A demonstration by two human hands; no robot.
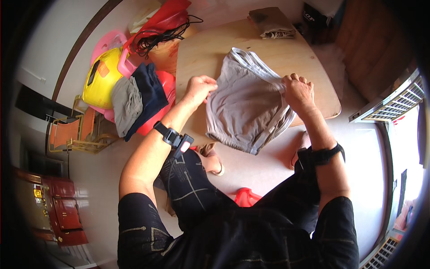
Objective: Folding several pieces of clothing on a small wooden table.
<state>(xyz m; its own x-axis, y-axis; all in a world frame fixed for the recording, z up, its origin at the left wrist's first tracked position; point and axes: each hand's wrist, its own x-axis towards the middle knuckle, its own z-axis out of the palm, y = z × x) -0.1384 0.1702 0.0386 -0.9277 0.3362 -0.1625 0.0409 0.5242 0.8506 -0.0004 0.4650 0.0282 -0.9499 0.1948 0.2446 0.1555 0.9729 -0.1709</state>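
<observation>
A greyish-brown garment (247, 101) with a pale band at its top and a pale stripe along its right side lies over the near part of the wooden table (201, 53). Its gathered lower edge hangs past the table's near edge. My left hand (201, 88) pinches the garment's left edge. On the opposite side, my right hand (299, 92) grips the right edge by the stripe, fingers curled over the cloth. A folded brown garment (271, 22) rests at the far end of the table.
Left of the table, grey clothing (127, 102) and dark blue clothing (149, 90) lie over a red plastic seat (166, 84), beside a yellow package (104, 77). Black cords (151, 42) hang by a red bag (164, 20). An orange folding chair (67, 134) stands farther left.
</observation>
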